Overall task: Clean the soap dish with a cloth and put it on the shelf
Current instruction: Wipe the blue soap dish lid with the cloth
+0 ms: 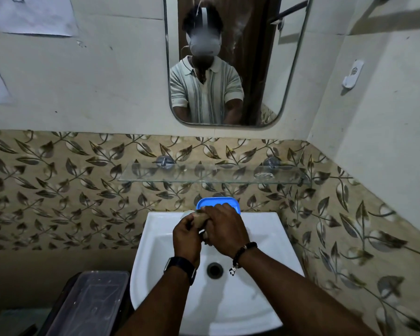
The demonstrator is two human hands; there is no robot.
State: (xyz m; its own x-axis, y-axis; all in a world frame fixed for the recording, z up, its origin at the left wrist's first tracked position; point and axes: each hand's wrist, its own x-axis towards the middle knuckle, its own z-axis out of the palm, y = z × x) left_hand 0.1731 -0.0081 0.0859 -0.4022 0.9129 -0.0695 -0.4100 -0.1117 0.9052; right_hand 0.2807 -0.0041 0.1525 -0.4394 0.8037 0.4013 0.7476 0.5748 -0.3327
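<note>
Both forearms reach forward over a white sink [264, 229], the hands meeting above its back edge. The left hand [186, 235] is curled, fingers bent inward, pinching a beige cloth [200, 218] from the left side. The right hand [224, 226] lies palm down over the cloth, its fingers spread narrowly forward and pressing onto the dish [218, 204]; it covers most of the cloth, so how the fingers close underneath cannot be told. A dark watch [181, 267] wraps the left wrist, and a bracelet [244, 251] of dark round beads with a small black-and-white charm hangs on the right.

The dish is smooth blue plastic, a rounded rectangle with a raised rim, sitting at the middle of the sink's back edge, against the wall; its near half is hidden under the fingers. The cloth looks soft and bunched. The sink is glossy ceramic, with a dark round drain [214, 269] in the basin.

Above the dish a clear glass shelf [180, 177] on two metal mounts runs along leaf-patterned tiles. A mirror [272, 69] with rounded corners hangs higher on the plain wall.
</note>
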